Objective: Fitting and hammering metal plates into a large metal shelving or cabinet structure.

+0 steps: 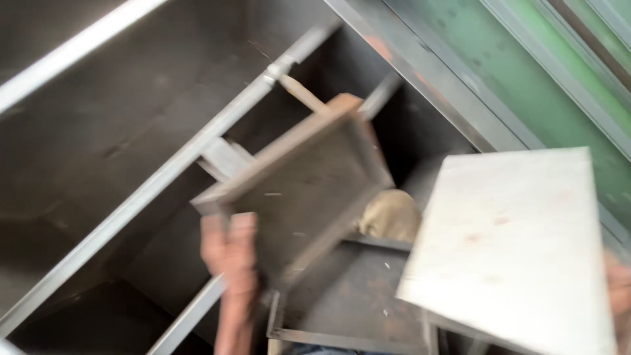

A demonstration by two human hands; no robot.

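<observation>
The left hand grips the lower corner of a rusty brown metal tray — a shallow rectangular pan with a raised rim, held tilted so its open face turns toward the camera. The fingers are pressed together and wrapped over the tray's edge, clamping it against the palm; the forearm runs down out of the bottom of the frame. The tray hangs in the middle of the view, above a second dark tray that lies flat below it and just to the right.

The right hand shows only as a blurred sliver at the right edge, touching the side of a pale whitish panel — a flat-topped tray or board, tilted, filling the lower right. Whether its fingers are spread or closed cannot be told.

Between the two held pieces sits a lump of tan cloth. A grey steel bar runs diagonally behind the brown tray, and a green metal wall fills the upper right
</observation>
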